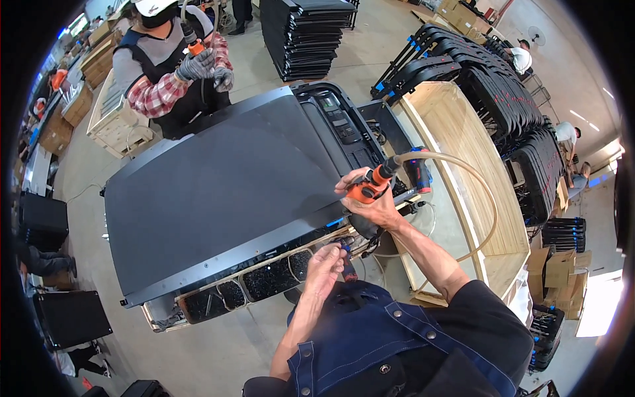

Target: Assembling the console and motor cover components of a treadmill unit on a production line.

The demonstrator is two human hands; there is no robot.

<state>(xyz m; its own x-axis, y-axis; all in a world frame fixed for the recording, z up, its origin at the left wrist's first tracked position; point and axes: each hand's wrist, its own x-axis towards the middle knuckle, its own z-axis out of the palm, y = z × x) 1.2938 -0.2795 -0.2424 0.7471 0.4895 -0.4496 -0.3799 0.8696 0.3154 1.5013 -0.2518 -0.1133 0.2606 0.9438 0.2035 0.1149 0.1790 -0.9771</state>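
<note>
My right hand [383, 213] is wrapped round an orange and black air-powered driver [368, 190], its clear hose looping off to the right. It is over the near right corner of a large black treadmill deck [225, 178] with metal side rails. A black control panel [334, 119] lies at the deck's right end. Closer to my body, my left hand [323, 270] is closed in a pinch beside the near rail; what its fingers hold is too small to make out. Under that rail runs a row of black parts bins [271, 282] with small pieces inside.
A blue and red cordless driver [419, 173] rests right of the deck, by an open wooden crate [463, 172]. Across the deck stands a co-worker [169, 73] in grey gloves, holding another orange driver [196, 46]. Stacked black panels [307, 40] and black frames [489, 86] stand behind.
</note>
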